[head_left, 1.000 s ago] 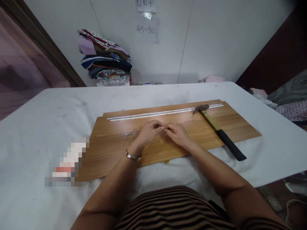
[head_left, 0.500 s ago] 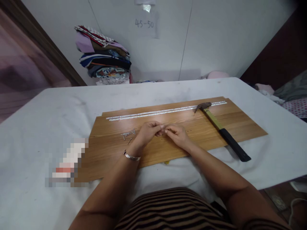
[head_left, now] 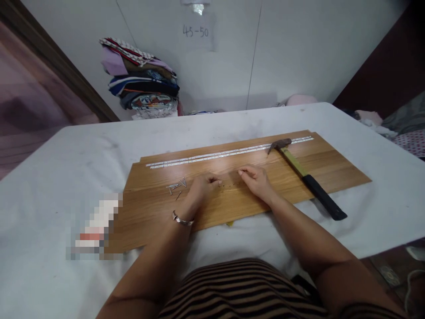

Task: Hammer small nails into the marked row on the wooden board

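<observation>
Both hands hover close over a wood-grain board (head_left: 149,221). My left hand (head_left: 202,188) has thumb and fingertips pinched together; whatever is between them is too small to make out. To its right, my right hand (head_left: 257,180) is likewise closed in a pinch, its contents unclear. A gap separates the two hands, and small dark marks (head_left: 229,185) dot the board there. Several loose nails (head_left: 174,186) lie just left of my left hand. On the board's right part rests a claw hammer (head_left: 310,184), its black grip reaching past the near edge.
Two white marked strips (head_left: 206,156) run along the board's far side. The board lies on a white-covered table (head_left: 43,190). A blurred-out item (head_left: 99,223) is at its left corner. Folded clothes (head_left: 144,84) are piled behind the table, against the wall.
My hands were together with fingertips meeting; now they have separated, the right one moving right and the left one slightly left. Hammer and nails stay put on the board.
</observation>
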Demonstrator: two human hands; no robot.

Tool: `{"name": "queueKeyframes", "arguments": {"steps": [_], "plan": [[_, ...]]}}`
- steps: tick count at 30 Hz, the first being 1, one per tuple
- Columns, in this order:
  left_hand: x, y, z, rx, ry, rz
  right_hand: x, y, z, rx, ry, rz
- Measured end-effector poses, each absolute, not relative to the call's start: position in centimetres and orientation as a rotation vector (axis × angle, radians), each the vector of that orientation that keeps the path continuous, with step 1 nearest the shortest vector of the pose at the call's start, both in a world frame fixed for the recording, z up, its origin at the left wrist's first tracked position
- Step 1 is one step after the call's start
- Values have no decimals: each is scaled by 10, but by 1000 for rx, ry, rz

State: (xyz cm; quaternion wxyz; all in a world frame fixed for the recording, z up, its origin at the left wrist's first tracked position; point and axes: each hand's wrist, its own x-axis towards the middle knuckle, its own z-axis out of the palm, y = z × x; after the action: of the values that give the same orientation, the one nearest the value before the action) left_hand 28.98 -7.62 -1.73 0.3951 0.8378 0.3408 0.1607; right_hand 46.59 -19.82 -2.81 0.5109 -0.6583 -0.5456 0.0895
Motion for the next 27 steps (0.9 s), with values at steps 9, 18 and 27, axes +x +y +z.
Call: {"name": "queueKeyframes", "arguments": {"steps": [9, 18, 27], "plan": [[289, -84, -19, 2106, 888, 453, 472, -202, -21, -1590, -1301, 162], [286, -83, -21, 2070, 908, 424, 481, -204, -20, -1566, -1286, 121], [286, -84, -21, 2143, 851, 409, 510, -231, -9, -1647, -1167, -31]]}}
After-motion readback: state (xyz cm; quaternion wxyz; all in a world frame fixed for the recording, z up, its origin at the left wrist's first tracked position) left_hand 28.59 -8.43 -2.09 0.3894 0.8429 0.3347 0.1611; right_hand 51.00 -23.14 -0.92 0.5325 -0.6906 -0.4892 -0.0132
